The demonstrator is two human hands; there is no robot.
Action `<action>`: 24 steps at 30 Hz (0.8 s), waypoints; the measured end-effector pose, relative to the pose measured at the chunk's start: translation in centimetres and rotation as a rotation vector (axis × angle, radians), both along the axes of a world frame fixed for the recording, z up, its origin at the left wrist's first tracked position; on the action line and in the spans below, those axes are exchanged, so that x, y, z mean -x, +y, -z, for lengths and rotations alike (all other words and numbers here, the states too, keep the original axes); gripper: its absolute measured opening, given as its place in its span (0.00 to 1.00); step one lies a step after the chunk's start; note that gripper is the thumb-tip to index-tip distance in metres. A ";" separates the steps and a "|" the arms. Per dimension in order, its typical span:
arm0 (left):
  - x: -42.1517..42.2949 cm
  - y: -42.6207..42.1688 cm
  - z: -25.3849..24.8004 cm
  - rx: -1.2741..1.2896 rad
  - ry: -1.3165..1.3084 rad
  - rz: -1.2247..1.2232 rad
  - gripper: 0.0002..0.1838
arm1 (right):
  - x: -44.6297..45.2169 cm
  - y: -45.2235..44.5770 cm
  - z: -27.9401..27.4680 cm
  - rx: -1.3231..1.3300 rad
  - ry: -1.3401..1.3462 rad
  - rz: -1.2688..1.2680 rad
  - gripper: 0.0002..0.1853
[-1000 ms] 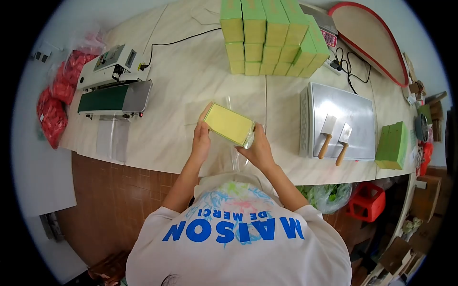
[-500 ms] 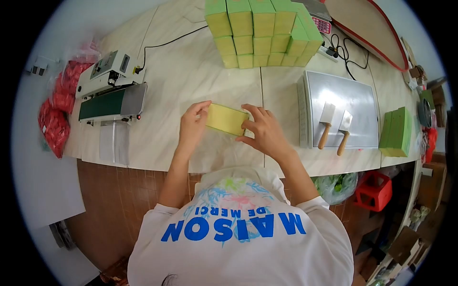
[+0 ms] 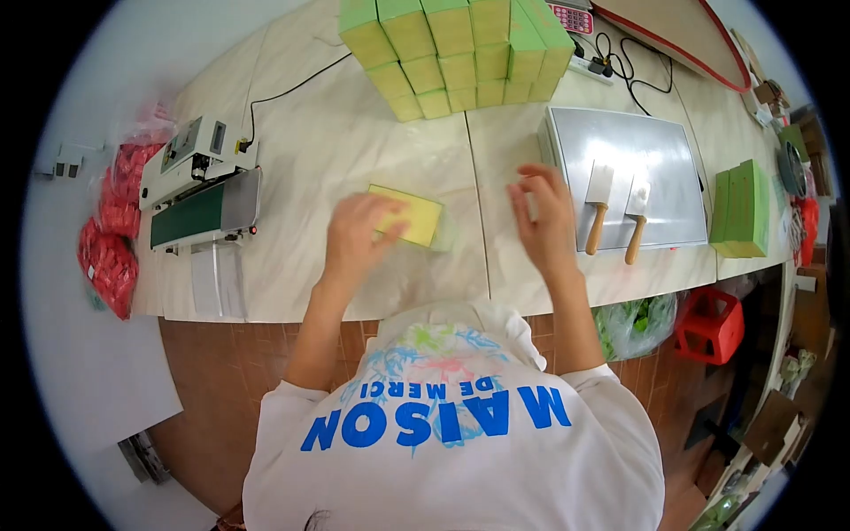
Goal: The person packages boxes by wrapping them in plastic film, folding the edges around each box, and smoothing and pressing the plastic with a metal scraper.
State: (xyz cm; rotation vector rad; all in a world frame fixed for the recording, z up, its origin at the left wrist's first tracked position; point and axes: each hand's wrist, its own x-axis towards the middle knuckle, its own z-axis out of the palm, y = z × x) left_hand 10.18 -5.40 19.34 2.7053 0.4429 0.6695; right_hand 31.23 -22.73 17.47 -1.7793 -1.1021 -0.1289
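A yellow box with green edges [image 3: 416,219] lies on the marbled table [image 3: 301,177] in front of me, with clear film faintly visible around it. Over its left part is my left hand [image 3: 361,230], blurred, its fingers bent across the top; whether they press on the box cannot be made out. My right hand [image 3: 542,217] is raised off to the right, fingers apart and curled a little, holding nothing. It is between the box and a metal-topped case [image 3: 655,150].
Green and yellow boxes [image 3: 456,53] are stacked at the back; more green boxes [image 3: 741,208] stand far right. Two wooden-handled blades [image 3: 635,221] lie on the metal case. A machine with a green belt [image 3: 199,208] is at left. A red stool [image 3: 710,325] stands below the table.
My right hand has let go of the box and moved right. The box, held up between both hands at first, now lies lower, and my left hand has come over its top. The view has shifted.
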 end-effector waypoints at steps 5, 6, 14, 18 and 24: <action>-0.7 -2.5 0.2 0.023 0.174 0.153 0.09 | -5.0 -5.5 3.4 0.135 0.041 0.362 0.04; -0.8 -2.6 0.6 0.019 0.183 0.183 0.07 | -6.0 -6.9 4.2 0.168 0.085 0.416 0.05; -4.0 -1.6 -2.6 -0.034 0.070 0.131 0.08 | -10.4 -15.6 10.4 0.536 -0.126 0.934 0.10; -5.6 -0.2 -2.3 -0.094 0.193 0.286 0.08 | -10.6 -16.1 12.0 0.638 -0.106 0.967 0.13; -5.8 0.2 -2.3 -0.152 0.147 0.179 0.02 | -10.9 -15.7 12.5 0.653 -0.024 0.941 0.13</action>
